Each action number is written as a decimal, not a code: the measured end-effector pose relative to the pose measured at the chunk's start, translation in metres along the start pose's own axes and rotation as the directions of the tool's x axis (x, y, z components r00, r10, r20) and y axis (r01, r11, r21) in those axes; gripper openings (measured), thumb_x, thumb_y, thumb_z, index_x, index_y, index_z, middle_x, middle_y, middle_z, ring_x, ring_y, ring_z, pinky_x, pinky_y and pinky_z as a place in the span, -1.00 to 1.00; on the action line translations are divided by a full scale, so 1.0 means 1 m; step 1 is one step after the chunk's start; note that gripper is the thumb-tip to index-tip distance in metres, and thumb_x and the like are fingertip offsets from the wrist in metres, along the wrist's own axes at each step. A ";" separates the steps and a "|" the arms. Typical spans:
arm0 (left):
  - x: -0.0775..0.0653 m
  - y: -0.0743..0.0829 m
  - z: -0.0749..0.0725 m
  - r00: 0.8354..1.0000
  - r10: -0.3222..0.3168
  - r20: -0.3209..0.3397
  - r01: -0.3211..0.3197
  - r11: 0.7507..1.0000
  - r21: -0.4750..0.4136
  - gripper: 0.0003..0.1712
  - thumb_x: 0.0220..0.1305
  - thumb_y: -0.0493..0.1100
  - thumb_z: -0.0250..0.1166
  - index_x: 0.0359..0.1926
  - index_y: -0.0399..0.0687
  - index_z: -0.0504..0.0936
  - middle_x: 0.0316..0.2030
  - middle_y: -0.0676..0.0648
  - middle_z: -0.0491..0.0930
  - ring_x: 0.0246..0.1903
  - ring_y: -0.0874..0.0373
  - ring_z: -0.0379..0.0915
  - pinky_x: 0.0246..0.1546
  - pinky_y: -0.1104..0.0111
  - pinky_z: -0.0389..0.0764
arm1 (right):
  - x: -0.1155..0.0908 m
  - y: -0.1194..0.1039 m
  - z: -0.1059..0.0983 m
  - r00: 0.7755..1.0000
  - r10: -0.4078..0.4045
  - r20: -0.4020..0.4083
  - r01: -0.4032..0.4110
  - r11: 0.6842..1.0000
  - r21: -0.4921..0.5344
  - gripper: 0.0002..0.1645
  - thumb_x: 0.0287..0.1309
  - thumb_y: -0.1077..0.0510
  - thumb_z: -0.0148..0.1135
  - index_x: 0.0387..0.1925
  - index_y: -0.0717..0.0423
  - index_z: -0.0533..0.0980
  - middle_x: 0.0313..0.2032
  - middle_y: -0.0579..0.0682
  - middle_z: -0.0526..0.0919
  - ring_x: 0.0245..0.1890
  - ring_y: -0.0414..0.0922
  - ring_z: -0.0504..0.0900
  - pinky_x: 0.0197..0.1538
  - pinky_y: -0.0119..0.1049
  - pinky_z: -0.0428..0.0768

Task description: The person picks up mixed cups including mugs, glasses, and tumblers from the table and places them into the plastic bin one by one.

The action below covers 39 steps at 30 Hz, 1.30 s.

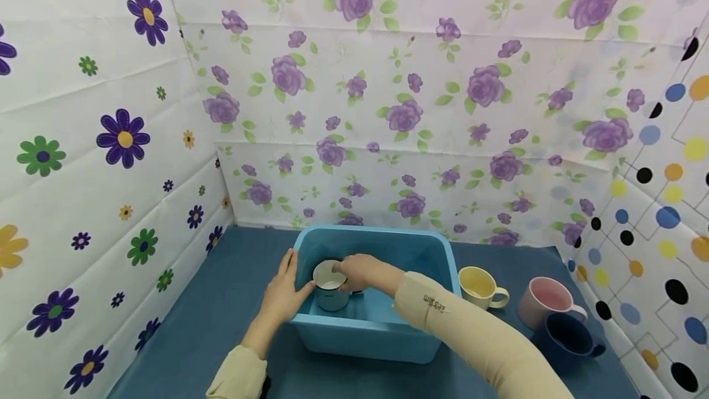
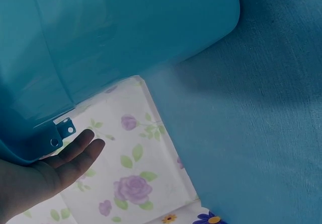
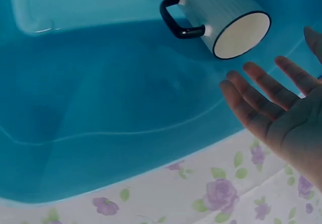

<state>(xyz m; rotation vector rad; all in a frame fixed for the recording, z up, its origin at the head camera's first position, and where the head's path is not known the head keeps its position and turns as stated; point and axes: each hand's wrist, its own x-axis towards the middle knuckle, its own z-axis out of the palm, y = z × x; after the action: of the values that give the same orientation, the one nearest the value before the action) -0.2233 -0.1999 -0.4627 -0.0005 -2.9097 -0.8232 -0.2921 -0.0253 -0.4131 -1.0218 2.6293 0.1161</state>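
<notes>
A grey-blue mug (image 1: 332, 293) with a pale inside, dark rim and black handle stands in the left part of a blue plastic tub (image 1: 382, 330). My right hand (image 1: 362, 271) is over the tub beside this mug. In the right wrist view its fingers (image 3: 259, 95) are spread and apart from the mug's rim, with nothing held. At the tub's left side, my left hand (image 1: 284, 294) rests on the rim near the front corner. Its fingers (image 2: 78, 156) lie fairly straight along the outside in the left wrist view.
Right of the tub stand a yellow mug (image 1: 477, 287), a pink mug (image 1: 548, 300) and a dark blue mug (image 1: 566, 338) on the blue tablecloth (image 1: 199, 325). Flower-patterned sheets (image 1: 376, 109) hang behind and at the left, a dotted sheet (image 1: 664, 251) at the right.
</notes>
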 end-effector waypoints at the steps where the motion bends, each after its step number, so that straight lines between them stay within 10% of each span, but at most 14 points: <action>1: 0.000 0.001 -0.001 1.000 0.001 -0.003 -0.001 1.000 0.004 -0.08 0.31 0.01 0.17 0.46 -0.27 -0.11 0.47 -0.27 -0.16 0.23 -0.39 0.20 0.12 -0.20 0.32 | -0.003 0.002 0.000 1.000 -0.003 0.000 0.003 1.000 0.009 -0.40 0.19 -0.11 0.21 0.26 -0.14 0.38 0.16 -0.05 0.53 0.15 -0.10 0.51 0.16 -0.23 0.49; 17: 0.000 0.001 -0.001 1.000 -0.012 0.004 0.012 1.000 0.011 -0.07 0.31 0.02 0.16 0.47 -0.26 -0.13 0.47 -0.25 -0.17 0.24 -0.41 0.18 0.13 -0.25 0.28 | -0.051 0.016 0.009 0.987 -0.101 -0.128 0.115 0.987 0.113 -0.47 0.21 -0.04 0.22 0.20 -0.02 0.44 0.04 -0.03 0.62 -0.09 -0.12 0.64 -0.05 -0.27 0.60; 25: 0.001 0.003 -0.001 1.000 -0.012 0.020 0.012 1.000 0.004 -0.06 0.31 0.01 0.17 0.47 -0.26 -0.15 0.47 -0.26 -0.19 0.26 -0.41 0.15 0.15 -0.25 0.26 | -0.071 0.015 0.028 0.944 -0.157 -0.291 0.136 0.986 -0.092 -0.56 0.13 -0.04 0.29 0.05 -0.03 0.54 -0.22 -0.03 0.66 -0.32 -0.15 0.62 -0.33 -0.38 0.59; 39: 0.002 0.003 -0.001 1.000 -0.012 0.027 0.012 1.000 -0.017 -0.07 0.32 0.01 0.15 0.47 -0.24 -0.15 0.48 -0.25 -0.21 0.27 -0.40 0.15 0.16 -0.23 0.26 | -0.096 0.018 0.038 0.889 -0.190 -0.416 0.216 0.976 0.014 -0.59 0.12 0.27 0.27 0.04 0.04 0.55 -0.11 -0.01 0.66 -0.22 -0.11 0.65 -0.26 -0.39 0.62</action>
<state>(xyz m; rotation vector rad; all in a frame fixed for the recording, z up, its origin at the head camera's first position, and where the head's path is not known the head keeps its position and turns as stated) -0.2254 -0.1982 -0.4604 0.0042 -2.9309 -0.8561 -0.2269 0.0569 -0.4186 -1.4275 2.8439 -0.2553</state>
